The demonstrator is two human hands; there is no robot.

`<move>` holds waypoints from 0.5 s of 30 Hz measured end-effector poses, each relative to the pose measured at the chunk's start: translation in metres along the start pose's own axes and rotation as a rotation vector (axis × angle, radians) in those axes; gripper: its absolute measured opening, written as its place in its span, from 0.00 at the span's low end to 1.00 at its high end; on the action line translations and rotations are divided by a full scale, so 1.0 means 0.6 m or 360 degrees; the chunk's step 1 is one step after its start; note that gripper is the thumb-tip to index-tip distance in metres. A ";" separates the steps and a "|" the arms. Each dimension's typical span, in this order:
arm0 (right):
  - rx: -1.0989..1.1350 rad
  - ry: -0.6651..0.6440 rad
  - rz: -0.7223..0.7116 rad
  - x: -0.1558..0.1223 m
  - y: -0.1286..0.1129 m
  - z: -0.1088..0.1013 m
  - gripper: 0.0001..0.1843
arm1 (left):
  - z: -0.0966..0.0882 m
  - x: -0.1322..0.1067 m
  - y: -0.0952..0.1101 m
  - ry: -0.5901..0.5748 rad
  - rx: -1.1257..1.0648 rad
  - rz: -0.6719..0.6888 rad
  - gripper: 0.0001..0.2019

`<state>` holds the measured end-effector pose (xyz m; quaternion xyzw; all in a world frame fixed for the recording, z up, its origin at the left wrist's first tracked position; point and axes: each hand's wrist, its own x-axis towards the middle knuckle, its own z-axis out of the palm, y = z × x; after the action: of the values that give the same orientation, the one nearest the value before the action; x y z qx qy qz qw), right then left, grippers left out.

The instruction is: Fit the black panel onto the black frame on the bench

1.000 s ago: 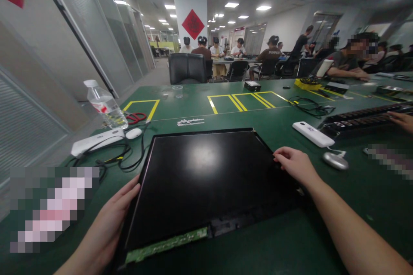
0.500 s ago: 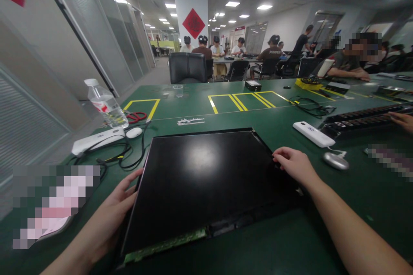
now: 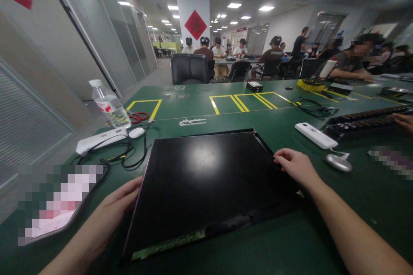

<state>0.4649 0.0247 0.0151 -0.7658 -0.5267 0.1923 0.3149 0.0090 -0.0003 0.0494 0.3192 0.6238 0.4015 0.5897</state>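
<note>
A large black display panel (image 3: 206,184) lies flat on the green table (image 3: 226,107) right in front of me, with a green circuit strip along its near edge. My left hand (image 3: 112,208) grips the panel's left edge, fingers curled onto it. My right hand (image 3: 295,165) holds the right edge, fingers bent over the rim.
Left of the panel lie a white power strip (image 3: 101,139), black cables (image 3: 122,159), red scissors (image 3: 139,116) and a water bottle (image 3: 109,105). To the right are a white device (image 3: 315,135), a grey mouse (image 3: 338,162) and a keyboard (image 3: 364,119). Other people sit at tables behind.
The panel's left side has shifted slightly right and its near left corner sits a little higher; my left hand stays on the left edge. My right hand has barely moved.
</note>
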 end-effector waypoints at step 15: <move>-0.0049 -0.0026 -0.0078 0.005 0.008 -0.005 0.10 | 0.006 -0.017 0.009 0.0016 0.0189 0.0178 0.29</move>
<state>0.4714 0.0253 0.0139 -0.7558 -0.5508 0.1827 0.3032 0.0131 -0.0061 0.0587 0.3859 0.6306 0.3977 0.5434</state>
